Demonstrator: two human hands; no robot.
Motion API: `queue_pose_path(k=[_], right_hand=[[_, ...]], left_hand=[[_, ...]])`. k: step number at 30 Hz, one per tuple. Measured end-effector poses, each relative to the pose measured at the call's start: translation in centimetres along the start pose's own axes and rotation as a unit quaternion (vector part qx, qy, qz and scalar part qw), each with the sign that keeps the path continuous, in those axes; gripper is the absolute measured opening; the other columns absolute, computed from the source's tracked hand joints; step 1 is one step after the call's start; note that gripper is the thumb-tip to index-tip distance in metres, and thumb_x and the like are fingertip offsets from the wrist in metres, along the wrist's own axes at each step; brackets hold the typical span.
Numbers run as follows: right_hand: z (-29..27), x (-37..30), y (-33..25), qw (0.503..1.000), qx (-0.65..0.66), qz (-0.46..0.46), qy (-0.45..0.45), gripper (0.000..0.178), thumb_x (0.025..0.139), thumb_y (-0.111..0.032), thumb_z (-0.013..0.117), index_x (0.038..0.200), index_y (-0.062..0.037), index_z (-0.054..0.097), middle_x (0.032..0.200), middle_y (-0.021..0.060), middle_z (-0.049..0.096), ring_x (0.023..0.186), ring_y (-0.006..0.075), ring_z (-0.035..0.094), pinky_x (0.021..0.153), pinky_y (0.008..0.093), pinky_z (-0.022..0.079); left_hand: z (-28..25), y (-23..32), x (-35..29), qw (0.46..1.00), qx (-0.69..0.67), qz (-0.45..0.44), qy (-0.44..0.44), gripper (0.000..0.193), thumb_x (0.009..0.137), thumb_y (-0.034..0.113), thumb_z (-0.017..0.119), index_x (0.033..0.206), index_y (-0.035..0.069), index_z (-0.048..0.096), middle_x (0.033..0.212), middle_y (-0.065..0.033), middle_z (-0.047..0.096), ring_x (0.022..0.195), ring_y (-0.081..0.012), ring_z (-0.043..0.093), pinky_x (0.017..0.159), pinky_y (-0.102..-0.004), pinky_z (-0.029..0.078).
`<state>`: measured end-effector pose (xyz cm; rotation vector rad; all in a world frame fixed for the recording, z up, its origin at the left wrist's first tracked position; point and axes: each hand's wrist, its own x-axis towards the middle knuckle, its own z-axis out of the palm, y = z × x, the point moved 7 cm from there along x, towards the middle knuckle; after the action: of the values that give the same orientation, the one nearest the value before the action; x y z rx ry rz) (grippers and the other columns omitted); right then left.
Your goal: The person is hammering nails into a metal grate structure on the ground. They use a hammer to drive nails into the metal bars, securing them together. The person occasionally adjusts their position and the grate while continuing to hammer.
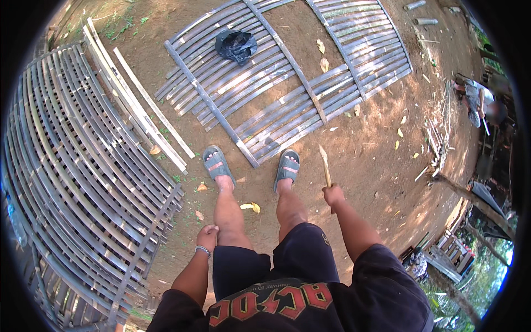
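My right hand [333,196] is wrapped round the handle of a machete [325,165]. The pale, pointed blade is aimed forward over the dirt, to the right of my right foot. Beside my left knee, my left hand [207,237] hangs with its fingers curled in, and nothing shows sticking out of it. A bracelet circles that wrist. In front of my sandalled feet lies a bamboo slat panel [265,61], with crossbars over its many strips and a wide gap in it. A crumpled black plastic bag [236,46] rests on its left part.
On my left, a large raised bamboo slat rack [88,182] reaches close to my leg. Loose pale bamboo strips [135,105] lie between rack and panel. Another person [477,99] is at the far right, near scattered sticks [438,133]. Two bamboo pieces [424,21] lie farther back.
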<state>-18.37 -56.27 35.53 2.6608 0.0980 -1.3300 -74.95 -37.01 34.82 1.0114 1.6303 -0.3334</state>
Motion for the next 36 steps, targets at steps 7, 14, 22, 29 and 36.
queue_pose_path(k=[7,14,22,29,36], right_hand=[[4.6,6.0,-9.1,0.929,0.355,0.108,0.003,0.031,0.096,-0.026,0.070,0.095,0.0038,0.059,0.064,0.0097,0.056,0.051,0.0216,0.054,0.046,0.0401,0.042],[6.8,18.2,-12.8,0.869,0.464,0.115,0.126,0.037,0.093,-0.030,0.077,0.087,0.0017,0.058,0.062,0.0081,0.055,0.046,0.0203,0.053,0.043,0.0385,0.039],[2.3,33.5,-16.7,0.921,0.224,0.093,0.304,0.066,0.085,-0.051,0.080,0.115,0.0061,0.065,0.125,0.0271,0.067,0.119,0.0411,0.065,0.102,0.0497,0.052],[1.0,37.3,-20.3,0.935,0.182,0.047,0.301,0.083,0.093,-0.059,0.064,0.144,0.0029,0.044,0.151,0.0231,0.045,0.145,0.0379,0.036,0.122,0.0552,0.020],[3.3,37.3,-17.8,0.899,0.235,0.007,0.368,0.075,0.094,-0.057,0.066,0.143,-0.0047,0.043,0.153,0.0182,0.036,0.145,0.0402,0.029,0.122,0.0621,0.011]], left_hand=[[-7.5,5.1,13.0,0.999,0.037,0.018,0.015,0.031,0.097,0.027,0.073,0.111,-0.001,0.072,0.097,-0.0075,0.076,0.088,-0.0128,0.067,0.082,-0.0308,0.054],[-12.3,15.1,26.5,0.983,0.117,0.131,0.057,0.036,0.099,0.028,0.071,0.119,-0.002,0.068,0.104,-0.0118,0.076,0.094,-0.0177,0.070,0.088,-0.0321,0.055],[0.9,41.1,37.3,0.819,0.379,0.431,0.006,0.046,0.092,0.030,0.074,0.125,-0.001,0.067,0.124,-0.0229,0.068,0.117,-0.0389,0.064,0.104,-0.0437,0.049],[8.5,58.0,50.0,0.763,0.222,0.532,0.293,0.108,0.079,0.043,0.086,0.152,-0.013,0.031,0.157,-0.0332,0.037,0.148,-0.0417,0.037,0.124,-0.0430,0.029],[12.2,60.3,51.8,0.719,0.282,0.550,0.319,0.055,0.088,0.013,0.065,0.138,-0.007,0.058,0.141,-0.0298,0.058,0.132,-0.0441,0.054,0.114,-0.0459,0.041]])
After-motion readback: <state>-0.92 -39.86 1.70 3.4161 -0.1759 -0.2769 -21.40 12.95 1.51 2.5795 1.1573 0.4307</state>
